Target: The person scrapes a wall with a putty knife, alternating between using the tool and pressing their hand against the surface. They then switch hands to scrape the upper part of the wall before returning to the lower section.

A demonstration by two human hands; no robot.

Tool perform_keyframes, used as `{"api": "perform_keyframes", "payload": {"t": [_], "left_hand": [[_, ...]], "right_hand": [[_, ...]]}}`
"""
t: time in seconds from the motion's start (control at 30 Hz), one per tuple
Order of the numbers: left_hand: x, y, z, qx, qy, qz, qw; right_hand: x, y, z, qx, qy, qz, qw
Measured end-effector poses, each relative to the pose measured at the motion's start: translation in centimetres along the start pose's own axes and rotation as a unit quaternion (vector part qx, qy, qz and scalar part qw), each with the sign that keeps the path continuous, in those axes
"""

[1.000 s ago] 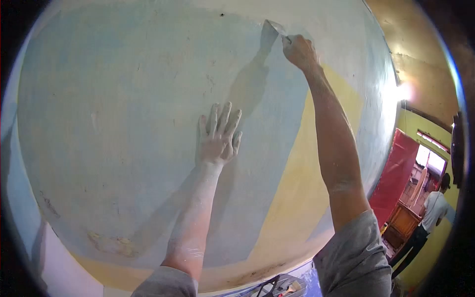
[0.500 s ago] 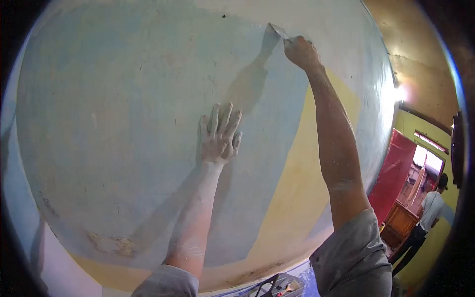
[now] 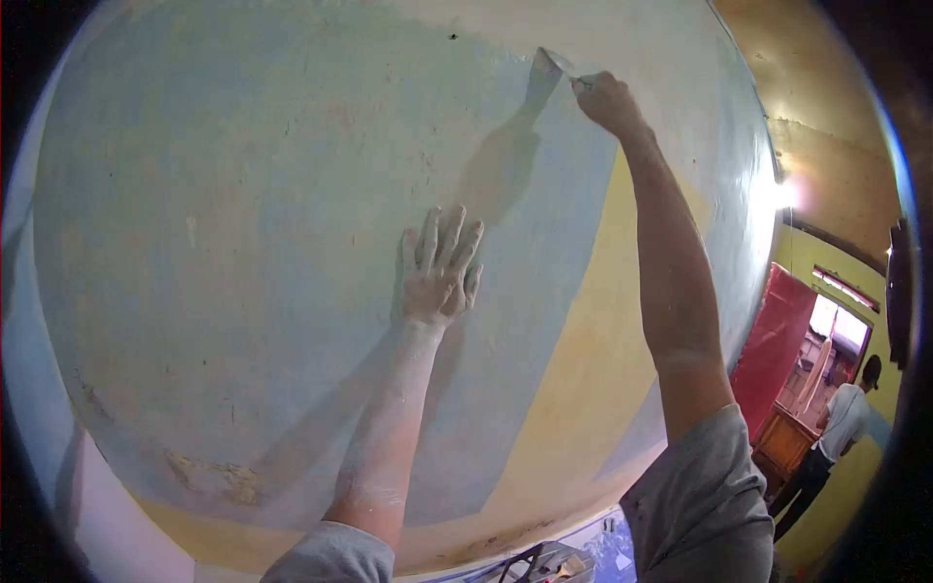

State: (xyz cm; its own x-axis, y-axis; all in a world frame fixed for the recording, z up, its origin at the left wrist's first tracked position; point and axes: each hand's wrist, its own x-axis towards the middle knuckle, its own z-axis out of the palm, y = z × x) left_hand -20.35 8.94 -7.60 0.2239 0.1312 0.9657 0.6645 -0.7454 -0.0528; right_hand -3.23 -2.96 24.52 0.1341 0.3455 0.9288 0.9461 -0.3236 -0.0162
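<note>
A wall [image 3: 292, 262] painted in pale blue-green with a yellow band fills most of the view. My left hand [image 3: 442, 277], dusted with white, lies flat on it with the fingers spread. Higher up and to the right, my right hand [image 3: 607, 102] is closed round the handle of a scraper [image 3: 556, 64]. The scraper's blade is at the wall's upper part, in a whitish area, and its handle is mostly hidden by my fingers. A shadow of the hand and tool falls on the wall below.
At the far right a person [image 3: 844, 423] in a light shirt stands near a red door [image 3: 775, 340] and a wooden cabinet [image 3: 782, 442]. Tools, among them a brush [image 3: 573, 565], lie at the bottom. A bright light [image 3: 785, 194] shines beside the wall's right edge.
The view has shifted slightly. My right hand and the scraper appear a little farther right and lower. My left hand stays flat on the wall.
</note>
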Motion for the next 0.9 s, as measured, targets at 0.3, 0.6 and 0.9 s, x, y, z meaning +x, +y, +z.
{"api": "perform_keyframes", "payload": {"t": [0.3, 0.6, 0.9], "left_hand": [[0.2, -0.1, 1.0, 0.011, -0.004, 0.002, 1.000], [0.5, -0.7, 1.5, 0.019, 0.012, 0.007, 1.000], [0.1, -0.8, 1.2, 0.026, 0.007, 0.010, 1.000]], "right_hand": [[-1.1, 0.1, 0.6, -0.002, 0.015, -0.029, 0.999], [-0.6, 1.0, 1.3, -0.011, 0.061, -0.065, 0.996], [1.1, 0.9, 1.0, -0.030, 0.036, -0.038, 0.998]]}}
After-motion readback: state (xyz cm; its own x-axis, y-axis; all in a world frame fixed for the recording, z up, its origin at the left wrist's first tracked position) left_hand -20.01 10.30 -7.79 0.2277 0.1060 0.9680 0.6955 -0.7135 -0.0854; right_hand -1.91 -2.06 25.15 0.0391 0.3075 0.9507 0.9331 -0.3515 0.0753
